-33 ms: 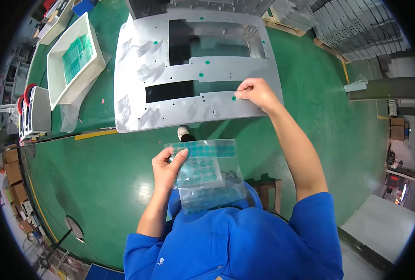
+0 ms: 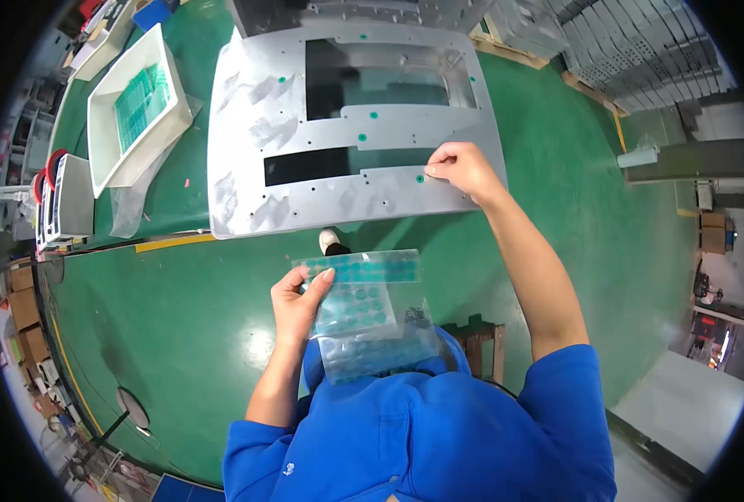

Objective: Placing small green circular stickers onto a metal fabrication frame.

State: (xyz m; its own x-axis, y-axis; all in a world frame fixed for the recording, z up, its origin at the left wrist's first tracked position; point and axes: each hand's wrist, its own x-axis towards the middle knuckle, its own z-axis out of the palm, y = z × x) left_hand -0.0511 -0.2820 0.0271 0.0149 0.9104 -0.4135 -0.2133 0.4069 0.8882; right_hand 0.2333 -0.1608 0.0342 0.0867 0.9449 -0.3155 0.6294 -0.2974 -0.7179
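My left hand (image 2: 295, 305) pinches several clear sheets of round green stickers (image 2: 362, 303) between thumb and fingers, in front of my body. The sheets overlap and hang down over my lap. A large silver metal panel (image 2: 246, 180) with rectangular cutouts lies ahead of me. My right hand (image 2: 464, 170) is at its near right part, thumb and forefinger closed together. Right beside those fingertips, a green dot sticker (image 2: 420, 179) sits on the panel. Anything between the fingertips is hidden. More green dots, such as the green dot (image 2: 362, 137), are spread over the panel.
At the left, a white bin (image 2: 102, 142) holds green sheets (image 2: 142, 96), with clear film (image 2: 131, 207) beneath it. Grey metal parts (image 2: 631, 50) are stacked on pallets at the far right. A wooden stool (image 2: 481, 341) stands by my right side, and a round-topped stand (image 2: 132, 407) at lower left.
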